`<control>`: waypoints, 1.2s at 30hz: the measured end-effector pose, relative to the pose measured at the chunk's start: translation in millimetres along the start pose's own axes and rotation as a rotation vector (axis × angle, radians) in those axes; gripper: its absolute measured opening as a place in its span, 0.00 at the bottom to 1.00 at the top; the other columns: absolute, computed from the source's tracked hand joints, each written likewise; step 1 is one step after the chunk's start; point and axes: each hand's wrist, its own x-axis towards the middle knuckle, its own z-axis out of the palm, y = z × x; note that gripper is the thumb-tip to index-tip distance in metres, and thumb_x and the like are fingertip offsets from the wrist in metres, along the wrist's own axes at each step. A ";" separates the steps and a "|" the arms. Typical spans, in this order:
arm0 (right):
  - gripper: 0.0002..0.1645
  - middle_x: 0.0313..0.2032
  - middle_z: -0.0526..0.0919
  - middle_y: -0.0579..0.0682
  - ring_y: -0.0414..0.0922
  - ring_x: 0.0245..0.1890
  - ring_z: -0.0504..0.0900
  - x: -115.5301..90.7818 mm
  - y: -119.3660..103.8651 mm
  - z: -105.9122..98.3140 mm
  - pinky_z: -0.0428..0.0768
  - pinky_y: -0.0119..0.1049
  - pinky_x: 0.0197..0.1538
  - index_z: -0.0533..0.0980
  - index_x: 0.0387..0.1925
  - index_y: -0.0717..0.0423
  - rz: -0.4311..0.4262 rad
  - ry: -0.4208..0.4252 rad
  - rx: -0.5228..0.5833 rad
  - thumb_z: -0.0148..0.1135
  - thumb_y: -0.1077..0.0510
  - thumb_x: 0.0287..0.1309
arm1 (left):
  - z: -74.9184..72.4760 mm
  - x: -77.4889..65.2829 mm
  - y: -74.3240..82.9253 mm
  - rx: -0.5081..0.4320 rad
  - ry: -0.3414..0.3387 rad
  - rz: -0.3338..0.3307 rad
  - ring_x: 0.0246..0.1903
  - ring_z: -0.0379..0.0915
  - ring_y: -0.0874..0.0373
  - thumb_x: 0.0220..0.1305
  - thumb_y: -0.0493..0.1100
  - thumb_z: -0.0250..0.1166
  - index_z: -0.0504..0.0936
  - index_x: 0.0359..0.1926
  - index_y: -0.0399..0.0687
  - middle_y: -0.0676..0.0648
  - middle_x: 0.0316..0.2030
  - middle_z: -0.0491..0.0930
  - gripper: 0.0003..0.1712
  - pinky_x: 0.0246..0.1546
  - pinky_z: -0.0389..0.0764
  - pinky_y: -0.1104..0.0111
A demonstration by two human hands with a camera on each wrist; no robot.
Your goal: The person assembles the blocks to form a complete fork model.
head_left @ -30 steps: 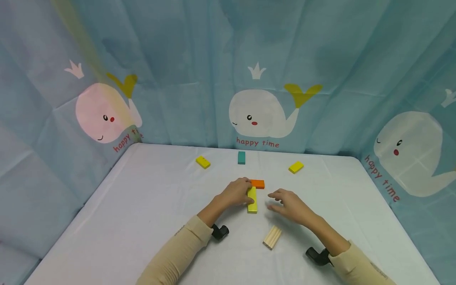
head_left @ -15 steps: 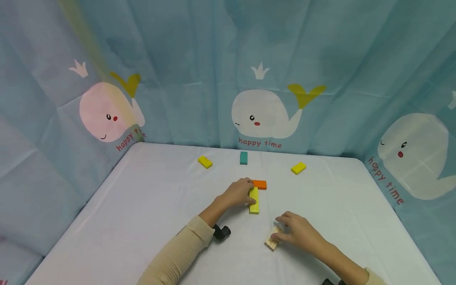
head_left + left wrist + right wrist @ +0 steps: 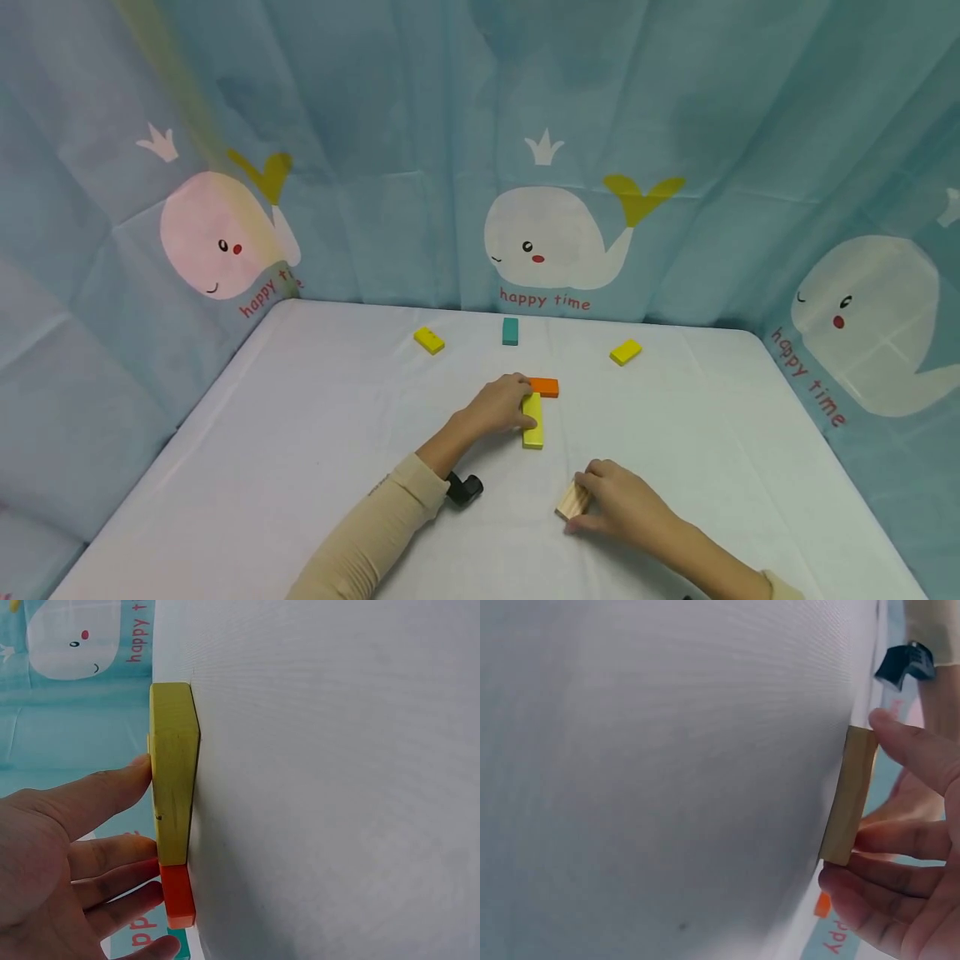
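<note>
My left hand (image 3: 498, 406) rests on a long yellow block (image 3: 532, 425) that lies flat on the white table. An orange block (image 3: 546, 387) lies crosswise against its far end. In the left wrist view, the thumb touches the side of the yellow block (image 3: 174, 780), and straight fingers reach the seam and the orange block (image 3: 178, 896). Nearer the front, my right hand (image 3: 626, 504) holds a pale wooden block (image 3: 572, 502) with striped grain. Seen from the right wrist, the thumb is at one end of the wooden block (image 3: 849, 795) and the fingers are around the other.
Toward the back edge lie a yellow block (image 3: 429, 340) on the left, a teal block (image 3: 510, 332) in the middle and another yellow block (image 3: 626, 352) on the right. A blue curtain (image 3: 390, 233) with whale prints hangs behind the white table (image 3: 315, 467).
My right hand has come back toward the front from beside the yellow block and taken hold of the wooden block. My left hand has stayed where it was.
</note>
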 end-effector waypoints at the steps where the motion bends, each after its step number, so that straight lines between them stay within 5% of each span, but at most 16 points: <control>1: 0.37 0.36 0.81 0.48 0.41 0.33 0.79 0.2 -0.8 0.0 0.81 0.36 0.37 0.83 0.40 0.62 -0.008 0.003 -0.001 0.75 0.34 0.39 | -0.1 0.0 -0.2 0.001 0.002 0.000 0.61 0.70 0.54 0.57 0.54 0.71 0.78 0.61 0.46 0.48 0.63 0.73 0.32 0.64 0.73 0.61; 11: 0.35 0.33 0.79 0.47 0.36 0.29 0.72 -0.2 -5.9 0.0 0.77 0.33 0.32 0.83 0.39 0.64 -0.003 -0.006 0.003 0.77 0.38 0.38 | 1.4 0.3 0.0 -0.005 -0.009 0.000 0.60 0.70 0.55 0.58 0.54 0.71 0.78 0.61 0.47 0.48 0.63 0.73 0.32 0.64 0.73 0.62; 19: 0.36 0.38 0.82 0.50 0.43 0.36 0.80 -1.6 -4.3 -0.3 0.82 0.37 0.39 0.82 0.43 0.65 0.004 -0.020 -0.007 0.79 0.42 0.38 | 0.0 -0.5 -1.0 0.013 0.003 0.016 0.60 0.70 0.55 0.58 0.55 0.71 0.78 0.60 0.46 0.48 0.62 0.74 0.32 0.63 0.73 0.63; 36: 0.33 0.47 0.81 0.52 0.47 0.46 0.81 7.1 -2.6 -1.1 0.82 0.41 0.48 0.79 0.51 0.61 -0.070 -0.068 0.065 0.77 0.48 0.44 | -1.3 -0.1 -0.2 0.010 -0.001 0.018 0.61 0.70 0.54 0.57 0.54 0.72 0.79 0.59 0.46 0.47 0.62 0.74 0.32 0.63 0.73 0.62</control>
